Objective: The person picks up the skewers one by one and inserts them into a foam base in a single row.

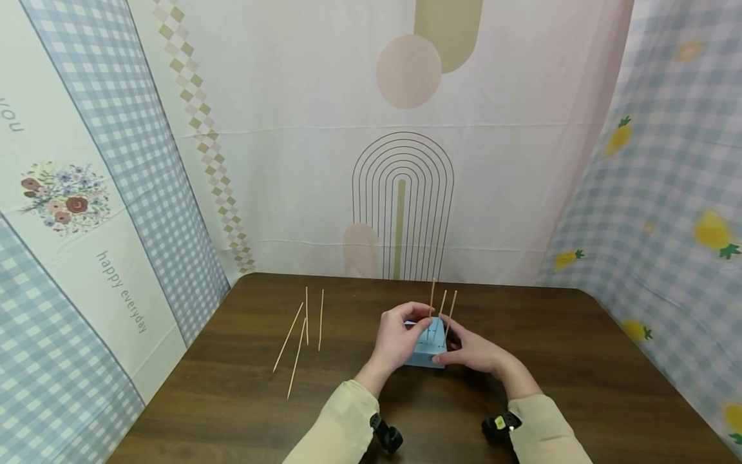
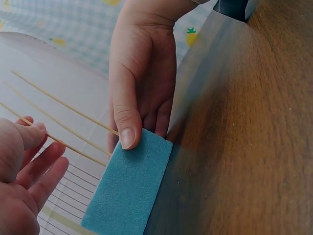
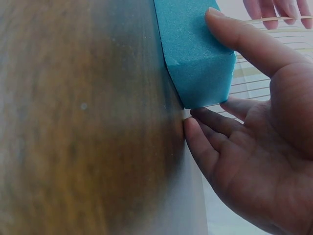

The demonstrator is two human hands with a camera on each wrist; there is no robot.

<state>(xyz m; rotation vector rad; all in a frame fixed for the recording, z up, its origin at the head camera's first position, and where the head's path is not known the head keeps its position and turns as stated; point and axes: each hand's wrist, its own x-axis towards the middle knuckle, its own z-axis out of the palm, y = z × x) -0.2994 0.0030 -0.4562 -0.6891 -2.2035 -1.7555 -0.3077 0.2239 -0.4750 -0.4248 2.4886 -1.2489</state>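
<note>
A light blue foam block sits on the table with three thin wooden sticks standing up from its top. My left hand pinches one stick between thumb and fingers; its lower end meets the block's top. The other two, a middle stick and a right stick, stand close behind it. On the block's right side, my right hand grips it, thumb on the near face, fingers around the far side. The right wrist view shows the block under that thumb.
On the brown wooden table, several loose sticks lie to the left. A white patterned cloth hangs behind the table's far edge. Checked cloths hang at the left and right.
</note>
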